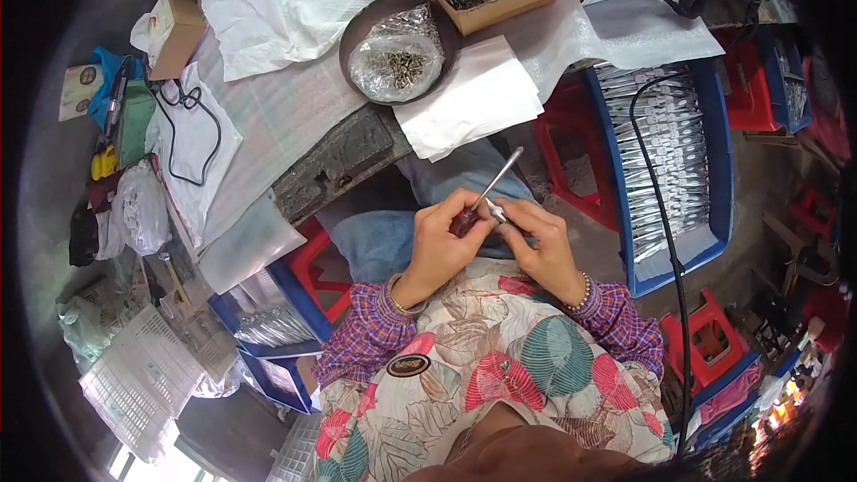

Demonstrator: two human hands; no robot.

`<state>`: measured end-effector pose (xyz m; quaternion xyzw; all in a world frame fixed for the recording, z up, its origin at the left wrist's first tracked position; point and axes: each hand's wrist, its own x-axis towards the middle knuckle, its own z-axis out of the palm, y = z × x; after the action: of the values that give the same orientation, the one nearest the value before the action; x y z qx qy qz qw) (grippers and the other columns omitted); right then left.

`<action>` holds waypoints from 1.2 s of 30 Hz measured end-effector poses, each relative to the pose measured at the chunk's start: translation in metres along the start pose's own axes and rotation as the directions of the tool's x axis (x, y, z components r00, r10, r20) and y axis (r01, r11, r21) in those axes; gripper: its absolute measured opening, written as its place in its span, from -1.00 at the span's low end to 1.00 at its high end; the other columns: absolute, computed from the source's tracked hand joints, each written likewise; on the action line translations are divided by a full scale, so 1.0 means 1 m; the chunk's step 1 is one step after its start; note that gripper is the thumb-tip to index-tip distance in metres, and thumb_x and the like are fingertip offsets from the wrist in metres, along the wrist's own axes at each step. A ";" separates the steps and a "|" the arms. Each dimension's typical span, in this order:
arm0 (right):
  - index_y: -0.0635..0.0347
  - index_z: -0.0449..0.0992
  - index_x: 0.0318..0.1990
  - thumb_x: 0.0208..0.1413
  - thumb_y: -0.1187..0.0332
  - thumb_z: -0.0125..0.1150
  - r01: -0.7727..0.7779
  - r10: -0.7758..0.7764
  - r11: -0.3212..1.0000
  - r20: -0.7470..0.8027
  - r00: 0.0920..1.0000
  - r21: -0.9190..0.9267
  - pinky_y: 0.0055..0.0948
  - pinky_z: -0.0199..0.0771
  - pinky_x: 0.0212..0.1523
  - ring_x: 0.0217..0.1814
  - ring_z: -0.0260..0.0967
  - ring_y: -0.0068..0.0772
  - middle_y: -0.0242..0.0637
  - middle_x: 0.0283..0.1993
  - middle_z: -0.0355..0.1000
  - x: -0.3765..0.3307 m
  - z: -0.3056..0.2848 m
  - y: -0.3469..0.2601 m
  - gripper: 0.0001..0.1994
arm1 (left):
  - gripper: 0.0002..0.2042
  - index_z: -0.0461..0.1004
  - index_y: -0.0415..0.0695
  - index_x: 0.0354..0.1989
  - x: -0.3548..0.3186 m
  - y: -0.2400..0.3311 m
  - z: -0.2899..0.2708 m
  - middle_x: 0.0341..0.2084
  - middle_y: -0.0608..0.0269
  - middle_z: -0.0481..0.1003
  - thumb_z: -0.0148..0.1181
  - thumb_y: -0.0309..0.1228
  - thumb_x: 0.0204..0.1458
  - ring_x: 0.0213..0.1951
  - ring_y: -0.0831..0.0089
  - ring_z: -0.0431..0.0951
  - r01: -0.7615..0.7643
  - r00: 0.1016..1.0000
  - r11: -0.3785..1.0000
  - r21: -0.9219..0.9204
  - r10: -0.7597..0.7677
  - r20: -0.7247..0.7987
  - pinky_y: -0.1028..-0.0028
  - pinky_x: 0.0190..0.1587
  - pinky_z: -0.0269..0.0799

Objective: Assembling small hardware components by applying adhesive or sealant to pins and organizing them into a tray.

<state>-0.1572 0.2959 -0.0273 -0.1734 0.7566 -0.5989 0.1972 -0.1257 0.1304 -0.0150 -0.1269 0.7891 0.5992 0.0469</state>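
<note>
My left hand (pixel 446 234) is closed around a screwdriver-like tool (pixel 502 174) with a dark reddish handle. Its thin metal shaft slants up and to the right, and the tip's shape is too small to tell. Close beside it, my right hand (pixel 546 245) pinches a small silvery metal piece (pixel 496 211) between thumb and fingers. Both hands meet over my lap, just short of the bench edge. Beyond them on the bench stands a dark round bowl (pixel 349 54), with small brass-coloured parts (pixel 403 69) in clear plastic inside it.
White paper sheets (pixel 478 103) overhang the bench edge. A cardboard box (pixel 513 4) of metal pieces stands at the back. At right, a blue crate (pixel 631 254) holds rows of silvery pieces, with a black cable (pixel 656 187) hanging across it. Red stools (pixel 701 339) stand around.
</note>
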 end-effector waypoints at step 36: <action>0.40 0.49 -0.05 0.13 0.46 0.11 -0.533 0.470 0.576 0.282 0.836 0.620 -0.64 0.43 -0.33 -0.36 0.40 -0.63 -0.30 -0.29 0.50 0.003 -0.013 0.006 -0.74 | -0.72 0.43 -0.24 -0.11 -0.007 0.003 -0.020 -0.45 0.24 0.49 0.17 -0.60 -0.05 -0.43 0.58 0.46 -0.045 0.999 0.999 -0.002 0.045 0.007 0.59 -0.34 0.36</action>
<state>-0.1667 0.3064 -0.0308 0.1060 0.4936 -0.7427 0.4399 -0.1184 0.1125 -0.0053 -0.1069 0.7911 0.6011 0.0362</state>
